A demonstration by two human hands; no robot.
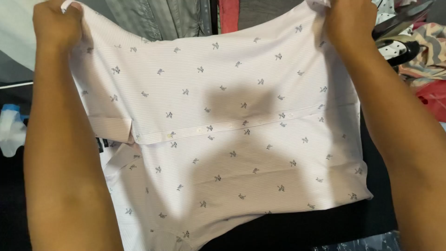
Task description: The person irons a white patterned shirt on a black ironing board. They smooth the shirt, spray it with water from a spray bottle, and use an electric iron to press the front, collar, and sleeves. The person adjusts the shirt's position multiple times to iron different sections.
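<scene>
Left hand [55,23] clenched on far left edge of pale shirt [223,139], top corner of frame. Shirt white with fine stripes and small dark print, spread across dark table [288,230], far edge lifted, button placket [218,128] running sideways across middle, cuff [111,130] folded in at left. Right hand [349,21] clenched on far right edge. Judgement: keep both grips level, fabric taut, placket straight, so fold lands without creases. Hanging clothes [162,16] behind; patterned fabric [425,46] at far right.
</scene>
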